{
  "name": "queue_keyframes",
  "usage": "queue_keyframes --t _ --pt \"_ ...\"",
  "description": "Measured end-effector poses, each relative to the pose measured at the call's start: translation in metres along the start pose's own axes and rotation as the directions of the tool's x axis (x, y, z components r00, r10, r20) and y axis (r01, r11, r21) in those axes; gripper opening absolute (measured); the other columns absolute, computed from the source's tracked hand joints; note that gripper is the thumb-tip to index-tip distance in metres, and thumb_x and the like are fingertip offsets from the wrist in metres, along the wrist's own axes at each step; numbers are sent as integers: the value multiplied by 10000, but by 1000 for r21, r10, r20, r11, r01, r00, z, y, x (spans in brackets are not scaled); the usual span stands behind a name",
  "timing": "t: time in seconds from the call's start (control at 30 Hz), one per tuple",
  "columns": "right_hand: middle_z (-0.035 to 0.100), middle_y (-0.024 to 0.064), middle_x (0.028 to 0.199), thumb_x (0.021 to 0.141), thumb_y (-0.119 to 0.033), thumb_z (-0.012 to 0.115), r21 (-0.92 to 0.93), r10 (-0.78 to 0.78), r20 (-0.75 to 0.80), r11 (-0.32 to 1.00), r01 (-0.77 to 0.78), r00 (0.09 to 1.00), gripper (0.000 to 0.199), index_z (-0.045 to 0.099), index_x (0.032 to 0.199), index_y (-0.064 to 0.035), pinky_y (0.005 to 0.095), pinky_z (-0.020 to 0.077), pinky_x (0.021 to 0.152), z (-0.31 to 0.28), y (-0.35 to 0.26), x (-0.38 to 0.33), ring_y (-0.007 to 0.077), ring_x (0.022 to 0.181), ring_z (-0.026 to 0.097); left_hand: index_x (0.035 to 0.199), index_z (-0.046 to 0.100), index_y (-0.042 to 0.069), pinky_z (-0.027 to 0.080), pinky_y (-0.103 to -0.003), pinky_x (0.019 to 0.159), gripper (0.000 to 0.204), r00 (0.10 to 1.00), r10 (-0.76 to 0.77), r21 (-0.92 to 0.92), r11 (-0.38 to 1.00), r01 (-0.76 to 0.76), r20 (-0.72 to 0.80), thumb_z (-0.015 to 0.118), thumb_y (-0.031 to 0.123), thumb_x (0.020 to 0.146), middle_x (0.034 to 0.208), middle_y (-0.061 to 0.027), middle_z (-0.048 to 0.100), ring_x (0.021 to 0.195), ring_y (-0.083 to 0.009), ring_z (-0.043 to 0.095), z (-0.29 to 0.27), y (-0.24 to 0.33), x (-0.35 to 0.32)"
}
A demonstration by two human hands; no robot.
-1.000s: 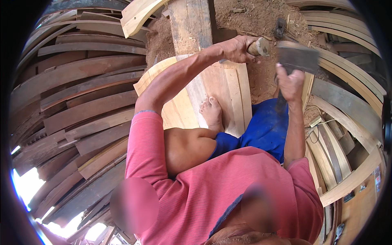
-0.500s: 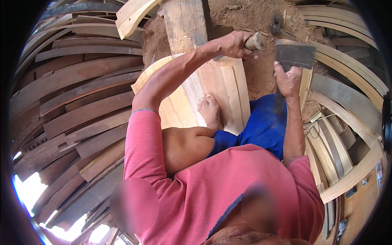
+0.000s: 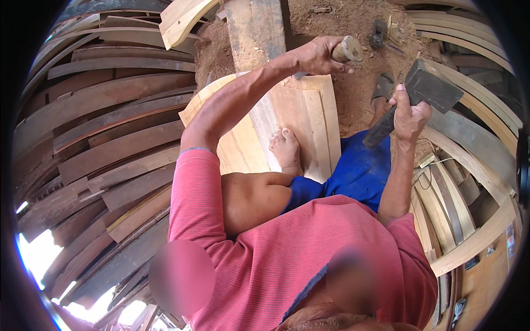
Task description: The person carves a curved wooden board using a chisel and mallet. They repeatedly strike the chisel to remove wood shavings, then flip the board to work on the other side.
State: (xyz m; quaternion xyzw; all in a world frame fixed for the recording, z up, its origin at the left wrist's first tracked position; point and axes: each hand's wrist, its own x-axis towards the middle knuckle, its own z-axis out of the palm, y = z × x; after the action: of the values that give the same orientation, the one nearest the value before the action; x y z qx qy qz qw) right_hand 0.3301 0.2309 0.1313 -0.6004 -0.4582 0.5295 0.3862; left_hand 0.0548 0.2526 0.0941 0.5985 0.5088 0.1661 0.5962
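My left hand [image 3: 320, 54] is closed around the wooden handle of a chisel [image 3: 348, 49]. A bit of its grey blade shows below my hand, at the far edge of a pale wooden panel [image 3: 317, 127]. My right hand [image 3: 411, 117] grips a dark mallet [image 3: 435, 87] by its handle, with the block head raised and tilted to the right, apart from the chisel. My bare foot [image 3: 285, 149] presses on the panel. The contact between blade and wood is mostly hidden by my left hand.
A worn plank [image 3: 254, 33] runs away beyond the panel, with a curved pale piece [image 3: 182, 25] beside it. Sawdust [image 3: 353, 105] covers the ground. A small dark tool [image 3: 379, 34] lies there. Stacked curved boards [image 3: 116, 116] fill the left, more boards [image 3: 480, 99] the right.
The mallet has swung to the right and tilted, its head moving away from the chisel with my right hand. My left hand stays nearly in place, the chisel's handle end turned slightly.
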Motion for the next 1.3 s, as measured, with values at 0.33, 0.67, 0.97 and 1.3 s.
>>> queue_keyframes --t 0.33,0.67,0.97,1.3 --pt "758 98 919 904 -175 733 -367 30 276 927 77 961 232 743 999 35 351 548 797 15 18 12 186 833 694 1339 608 82 546 -387 963 564 997 77 67 995 -79 28 858 276 872 1162 -112 722 1098 -235 682 9 0 -2" --pt "721 69 740 927 -149 704 -338 39 193 941 29 980 176 732 879 18 327 522 606 16 24 8 148 647 661 1312 624 88 544 -388 943 540 995 86 35 996 -88 47 859 298 873 1148 -95 717 1059 -220 678 14 -11 -4" --pt "670 37 741 906 -180 741 -426 248 229 895 -132 941 195 674 790 -38 319 511 600 9 35 2 108 611 612 1244 611 81 571 -381 831 515 993 109 108 988 -114 49 859 311 856 1020 -99 729 912 -195 705 16 -35 6" --pt "636 35 735 955 -89 672 72 190 37 979 -193 981 93 652 984 -3 268 497 578 -1 23 1 107 616 598 1280 632 96 540 -375 954 478 998 43 6 999 -43 -49 832 321 909 1118 -54 713 1054 -184 656 0 11 4"
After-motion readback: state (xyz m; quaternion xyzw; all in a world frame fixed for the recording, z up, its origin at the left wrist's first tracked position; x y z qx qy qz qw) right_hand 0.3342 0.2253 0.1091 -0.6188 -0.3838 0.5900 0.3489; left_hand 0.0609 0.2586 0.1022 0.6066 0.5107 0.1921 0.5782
